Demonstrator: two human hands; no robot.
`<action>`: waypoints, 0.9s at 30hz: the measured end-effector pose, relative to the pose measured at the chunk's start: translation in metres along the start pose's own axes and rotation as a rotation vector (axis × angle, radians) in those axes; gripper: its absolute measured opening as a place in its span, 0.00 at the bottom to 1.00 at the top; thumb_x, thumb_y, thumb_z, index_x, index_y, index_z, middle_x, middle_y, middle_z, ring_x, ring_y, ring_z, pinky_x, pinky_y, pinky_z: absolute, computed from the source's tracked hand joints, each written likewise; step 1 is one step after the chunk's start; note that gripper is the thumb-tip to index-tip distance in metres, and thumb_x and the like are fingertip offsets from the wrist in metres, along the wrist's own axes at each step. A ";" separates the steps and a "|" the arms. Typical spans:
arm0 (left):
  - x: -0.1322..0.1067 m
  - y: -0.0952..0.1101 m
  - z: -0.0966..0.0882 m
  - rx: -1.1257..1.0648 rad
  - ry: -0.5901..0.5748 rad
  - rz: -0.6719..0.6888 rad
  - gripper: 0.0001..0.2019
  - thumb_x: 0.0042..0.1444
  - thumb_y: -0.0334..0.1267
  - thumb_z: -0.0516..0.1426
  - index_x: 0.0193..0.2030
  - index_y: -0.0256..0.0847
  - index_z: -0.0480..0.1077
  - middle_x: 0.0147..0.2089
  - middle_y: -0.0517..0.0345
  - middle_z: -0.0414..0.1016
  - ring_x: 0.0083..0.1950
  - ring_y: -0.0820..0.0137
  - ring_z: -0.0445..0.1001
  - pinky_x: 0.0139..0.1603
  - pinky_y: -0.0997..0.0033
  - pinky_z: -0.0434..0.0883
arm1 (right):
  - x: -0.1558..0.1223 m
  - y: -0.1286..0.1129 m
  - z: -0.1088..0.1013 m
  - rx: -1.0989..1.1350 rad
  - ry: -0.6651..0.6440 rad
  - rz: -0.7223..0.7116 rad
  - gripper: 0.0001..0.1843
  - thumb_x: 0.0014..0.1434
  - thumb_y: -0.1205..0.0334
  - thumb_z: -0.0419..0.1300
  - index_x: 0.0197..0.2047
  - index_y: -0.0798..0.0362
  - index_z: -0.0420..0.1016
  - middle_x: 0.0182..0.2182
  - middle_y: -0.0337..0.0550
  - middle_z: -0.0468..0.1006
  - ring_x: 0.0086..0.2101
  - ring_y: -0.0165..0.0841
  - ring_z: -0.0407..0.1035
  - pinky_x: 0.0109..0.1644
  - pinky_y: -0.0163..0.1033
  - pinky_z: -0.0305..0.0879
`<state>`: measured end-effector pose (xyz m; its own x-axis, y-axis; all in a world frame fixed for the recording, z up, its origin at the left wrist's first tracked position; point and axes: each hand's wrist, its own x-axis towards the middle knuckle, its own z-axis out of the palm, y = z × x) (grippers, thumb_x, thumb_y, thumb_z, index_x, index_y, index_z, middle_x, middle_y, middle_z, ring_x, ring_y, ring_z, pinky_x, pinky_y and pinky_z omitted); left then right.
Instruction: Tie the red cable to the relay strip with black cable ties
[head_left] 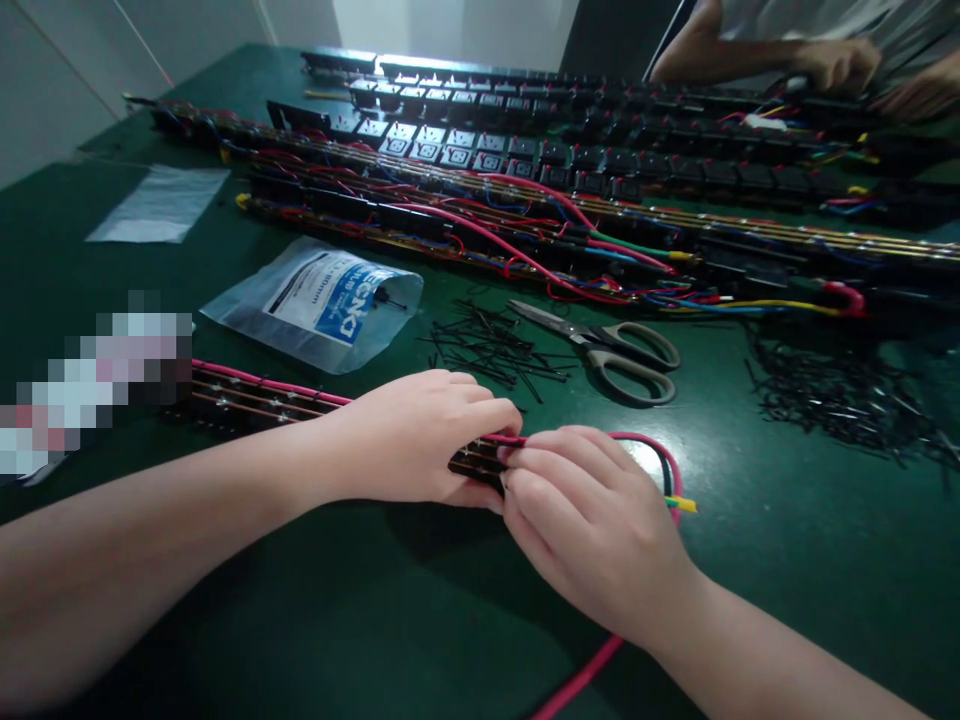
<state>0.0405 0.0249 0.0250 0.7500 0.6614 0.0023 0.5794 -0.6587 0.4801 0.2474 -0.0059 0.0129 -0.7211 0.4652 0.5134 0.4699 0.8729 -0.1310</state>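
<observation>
A long black power strip (225,398) with bare metal bars and a red wire (292,386) along its edge lies in front of me. Wrapped over the strip is my left hand (420,430), thumb on the near side and fingers on the far side. My right hand (592,520) is closed in a pinch at the strip, right beside the left fingertips; what it pinches is hidden. From behind the right hand, the red wire loops out with a black wire and a yellow-tipped green wire end (682,505). A thick red cable (581,680) runs below my right wrist.
Scissors (630,375) and loose black cable ties (499,345) lie beyond my hands, by an opened plastic bag (322,305). More ties (840,390) are at right. Wired strips (450,215) fill the back. A co-worker's hands (840,68) are at the far right.
</observation>
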 end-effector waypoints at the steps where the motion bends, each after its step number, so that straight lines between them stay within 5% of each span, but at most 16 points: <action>1: 0.000 0.000 -0.001 -0.026 -0.008 -0.012 0.15 0.58 0.44 0.61 0.49 0.43 0.69 0.47 0.56 0.78 0.48 0.63 0.75 0.49 0.63 0.69 | 0.000 0.000 0.000 0.000 0.001 -0.004 0.10 0.62 0.72 0.58 0.29 0.53 0.71 0.31 0.44 0.80 0.35 0.36 0.72 0.40 0.44 0.68; 27: -0.002 0.004 -0.010 -0.318 0.004 -0.166 0.31 0.54 0.41 0.64 0.65 0.47 0.61 0.51 0.58 0.76 0.52 0.66 0.75 0.52 0.67 0.69 | -0.003 -0.002 -0.001 -0.066 0.055 0.018 0.03 0.60 0.72 0.59 0.38 0.58 0.74 0.32 0.44 0.80 0.34 0.38 0.71 0.43 0.46 0.65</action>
<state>0.0379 0.0246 0.0352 0.6522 0.7521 -0.0952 0.5643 -0.3977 0.7235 0.2493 -0.0087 0.0129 -0.6840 0.4704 0.5575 0.5164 0.8521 -0.0854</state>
